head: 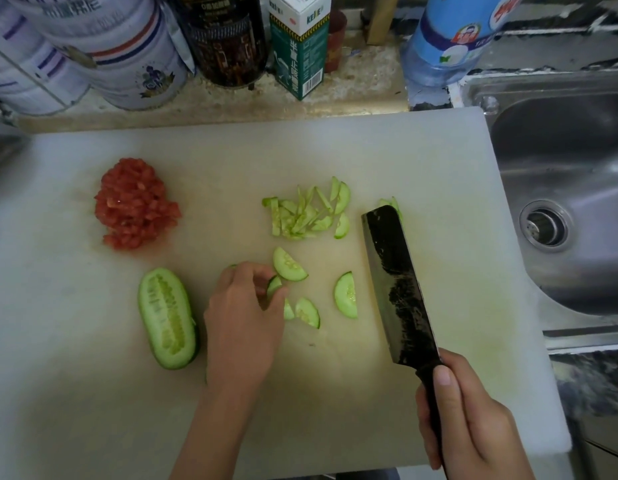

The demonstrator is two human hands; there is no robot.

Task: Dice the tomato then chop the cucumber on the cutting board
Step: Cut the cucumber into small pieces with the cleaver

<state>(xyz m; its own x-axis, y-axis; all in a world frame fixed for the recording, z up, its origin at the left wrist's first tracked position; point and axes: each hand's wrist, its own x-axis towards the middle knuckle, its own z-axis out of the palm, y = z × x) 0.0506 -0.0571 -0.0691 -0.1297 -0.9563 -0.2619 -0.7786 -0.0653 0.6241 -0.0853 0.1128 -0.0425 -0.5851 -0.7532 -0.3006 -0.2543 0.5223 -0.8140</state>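
Pinching cucumber slice [273, 285] — left hand [243, 313].

The cutting board [231, 157] is off-white, going yellowish in the middle; on it the diced tomato [134, 204] is bright red and the cucumber half [167, 318] pale green with dark green skin. The knife blade [394, 282] is mottled black with a grey edge. Behind the board: a blue-and-red-striped white tin [134, 64] and a green-and-white carton [299, 57].

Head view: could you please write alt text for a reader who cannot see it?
The left hand pinches a cucumber slice on a white cutting board while the right hand holds a cleaver. Diced tomato is heaped far left, a cucumber half lies cut side up beside the left hand, and strips lie beyond.
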